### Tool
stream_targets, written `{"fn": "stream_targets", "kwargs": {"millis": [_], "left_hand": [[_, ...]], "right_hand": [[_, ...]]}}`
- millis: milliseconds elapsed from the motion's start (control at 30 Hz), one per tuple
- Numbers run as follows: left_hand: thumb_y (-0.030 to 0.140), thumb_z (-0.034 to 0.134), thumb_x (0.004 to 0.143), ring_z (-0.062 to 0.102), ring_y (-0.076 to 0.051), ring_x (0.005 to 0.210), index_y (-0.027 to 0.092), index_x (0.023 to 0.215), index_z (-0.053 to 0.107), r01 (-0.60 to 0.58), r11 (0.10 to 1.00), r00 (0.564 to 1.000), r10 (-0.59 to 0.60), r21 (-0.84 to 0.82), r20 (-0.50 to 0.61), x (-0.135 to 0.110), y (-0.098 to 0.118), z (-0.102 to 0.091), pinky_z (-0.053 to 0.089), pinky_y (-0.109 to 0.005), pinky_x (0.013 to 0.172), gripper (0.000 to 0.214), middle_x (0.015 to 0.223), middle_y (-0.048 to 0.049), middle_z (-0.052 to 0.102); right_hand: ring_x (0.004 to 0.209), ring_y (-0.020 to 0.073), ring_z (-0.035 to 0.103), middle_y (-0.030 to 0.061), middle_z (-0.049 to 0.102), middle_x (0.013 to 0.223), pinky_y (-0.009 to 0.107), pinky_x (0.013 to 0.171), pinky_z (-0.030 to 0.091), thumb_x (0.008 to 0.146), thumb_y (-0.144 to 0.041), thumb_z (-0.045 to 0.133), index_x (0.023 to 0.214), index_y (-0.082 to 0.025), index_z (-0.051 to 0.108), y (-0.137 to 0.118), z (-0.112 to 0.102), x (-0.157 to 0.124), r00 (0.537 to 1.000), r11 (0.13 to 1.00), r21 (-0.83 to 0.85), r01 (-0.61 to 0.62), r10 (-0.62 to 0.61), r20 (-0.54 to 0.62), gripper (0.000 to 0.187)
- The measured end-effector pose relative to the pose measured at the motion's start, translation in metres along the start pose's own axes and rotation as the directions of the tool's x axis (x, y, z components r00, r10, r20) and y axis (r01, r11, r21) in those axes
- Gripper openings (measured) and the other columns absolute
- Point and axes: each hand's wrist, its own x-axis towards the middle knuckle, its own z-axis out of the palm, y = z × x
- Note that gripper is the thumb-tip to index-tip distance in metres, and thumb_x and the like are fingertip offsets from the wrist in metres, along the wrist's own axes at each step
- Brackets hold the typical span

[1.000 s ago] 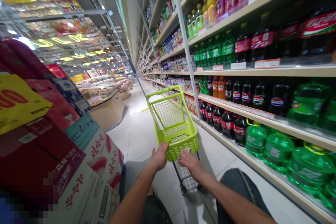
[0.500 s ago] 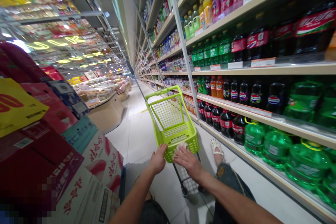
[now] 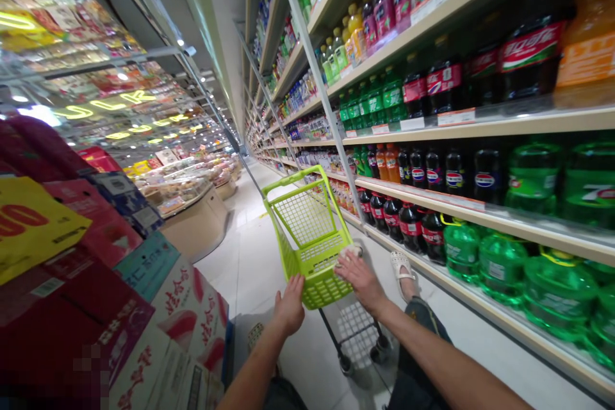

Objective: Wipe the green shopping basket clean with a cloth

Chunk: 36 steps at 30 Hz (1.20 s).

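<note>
A lime-green shopping cart (image 3: pixel 327 291) with a plastic basket and dark legs stands on the floor right in front of me. At the near left corner of the basket, my left hand (image 3: pixel 289 307) grips the rim, its thumb raised a little apart. My right hand (image 3: pixel 359 278) is at the near right corner, pressing a crumpled whitish cloth (image 3: pixel 354 250) against the rim. Fingers cover most of the cloth. The basket's mesh back panel and bottom show, and I see no goods inside.
Shelves (image 3: pixel 480 208) of bottled drinks run along the right side. Stacked drink cartons (image 3: pixel 192 307) stand close on the left, with a yellow price sign (image 3: pixel 38 224) above. A rounded display counter (image 3: pixel 196 221) is farther left. My shoe (image 3: pixel 401 272) is beside the cart.
My right hand has slid with the cloth from the middle of the basket's near side to its right corner. My left hand stays at the left corner. The view has shifted slightly.
</note>
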Motion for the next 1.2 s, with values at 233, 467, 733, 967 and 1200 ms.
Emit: {"fn": "stream_targets", "kwargs": {"millis": [233,467,733,967,1200], "left_hand": [[-0.006,0.03,0.057,0.005,-0.015,0.135,0.019,0.137,0.012,-0.006,1.0,1.0,0.006,0.017,-0.006,-0.009,-0.001,0.005,0.011,-0.049,0.107,0.086,0.147,-0.0008,0.007],[-0.006,0.029,0.058,0.005,-0.016,0.135,0.017,0.137,0.013,0.011,1.0,1.0,-0.011,-0.011,-0.008,-0.013,0.001,0.004,0.012,-0.05,0.107,0.084,0.147,-0.0022,0.007],[-0.006,0.029,0.058,0.006,-0.015,0.135,0.018,0.137,0.015,0.019,0.998,0.998,-0.021,-0.052,-0.055,-0.02,-0.001,0.011,0.014,-0.049,0.107,0.084,0.147,-0.0017,0.01],[-0.002,0.029,0.063,0.013,-0.015,0.134,0.019,0.135,0.021,0.024,0.998,0.999,-0.026,-0.057,-0.025,-0.041,0.001,0.004,0.014,-0.051,0.106,0.076,0.146,-0.0031,0.017],[-0.001,0.032,0.062,0.013,-0.016,0.134,0.019,0.136,0.021,-0.006,0.999,1.0,0.006,-0.035,-0.013,-0.054,0.005,0.005,0.011,-0.049,0.107,0.077,0.146,-0.0034,0.018]], "right_hand": [[0.12,0.0176,0.041,0.005,0.06,0.113,0.037,0.091,0.045,0.087,-0.013,0.035,0.102,-0.024,0.063,0.007,0.012,-0.047,0.993,0.99,0.127,-0.055,0.041,0.111,0.034],[0.128,0.0187,0.027,0.0069,0.055,0.121,0.045,0.096,0.039,0.084,-0.005,0.033,0.11,-0.022,0.059,-0.006,-0.011,0.019,1.0,0.998,0.068,0.009,-0.007,-0.024,0.04],[0.126,0.0193,0.032,0.0045,0.052,0.124,0.041,0.097,0.038,0.082,-0.003,0.038,0.112,-0.022,0.057,-0.05,0.011,0.028,0.997,0.998,0.064,0.024,-0.029,0.069,0.041],[0.115,0.02,0.046,0.0035,0.061,0.112,0.042,0.094,0.04,0.084,-0.012,0.047,0.102,-0.024,0.062,-0.033,0.012,0.031,0.974,0.983,-0.084,0.162,-0.146,0.176,0.026],[0.117,0.0232,0.044,0.0083,0.059,0.115,0.045,0.092,0.042,0.084,-0.009,0.044,0.103,-0.02,0.062,-0.031,-0.003,0.015,0.997,0.991,-0.125,0.051,-0.042,0.07,0.028]]}}
